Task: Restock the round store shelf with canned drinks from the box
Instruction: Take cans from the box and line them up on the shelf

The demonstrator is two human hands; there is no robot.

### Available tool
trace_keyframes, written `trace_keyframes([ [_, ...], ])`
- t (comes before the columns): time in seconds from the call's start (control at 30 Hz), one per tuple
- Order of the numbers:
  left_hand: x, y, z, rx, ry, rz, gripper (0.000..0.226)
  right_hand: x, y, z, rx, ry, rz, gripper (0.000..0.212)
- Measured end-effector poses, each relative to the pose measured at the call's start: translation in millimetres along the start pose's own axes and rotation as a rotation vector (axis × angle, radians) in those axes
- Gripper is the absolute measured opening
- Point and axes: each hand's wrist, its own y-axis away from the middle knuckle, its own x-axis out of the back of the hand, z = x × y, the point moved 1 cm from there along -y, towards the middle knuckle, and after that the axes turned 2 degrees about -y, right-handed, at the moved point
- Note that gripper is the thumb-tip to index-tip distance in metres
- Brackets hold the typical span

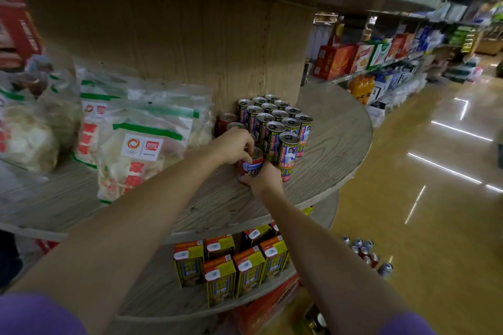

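While both hands work at the front of the round shelf [326, 160], a red can [251, 164] stands upright on the wooden board at about 7 o'clock from the block of tall cans [275, 125], just beside its nearest row. The left hand [234, 145] comes over the top with fingers curled down around the rim, pinching the upper edge; the right hand [265, 179] cups the lower side of the can from 5 o'clock, fingers wrapped against its wall. Behind the left hand, at 11 o'clock, two more red cans [227, 121] stand partly hidden. Bagged snacks [138, 149] lie at 9 o'clock, carton drinks [231, 266] fill the tier below, and loose cans [363, 251] sit on the floor at 4 o'clock.

A full drink can like this is probably fairly heavy for its size, rigid along the wall yet easy to dent if squeezed hard, and its smooth printed skin may slip. Hold looks safest around the middle of the body, with the base kept flat so it slides in without knocking the packed neighbours. The supply box cannot be made out for certain.
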Motion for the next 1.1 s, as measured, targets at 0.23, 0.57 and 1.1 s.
trace_keyframes([
  [0.23,-7.7,1.1,6.5,0.009,0.004,-0.009,0.024,-3.0,9.7,3.6,0.014,0.049,0.065,0.061],
  [0.57,-12.5,1.8,17.1,-0.021,-0.017,0.034,0.010,12.7,4.9,4.6,-0.012,0.027,-0.021,0.059],
  [1.1,-81.3,-29.5,145.9,-0.249,0.151,-0.060,0.007,142.6,53.8,117.7,-0.036,0.050,0.183,0.012],
])
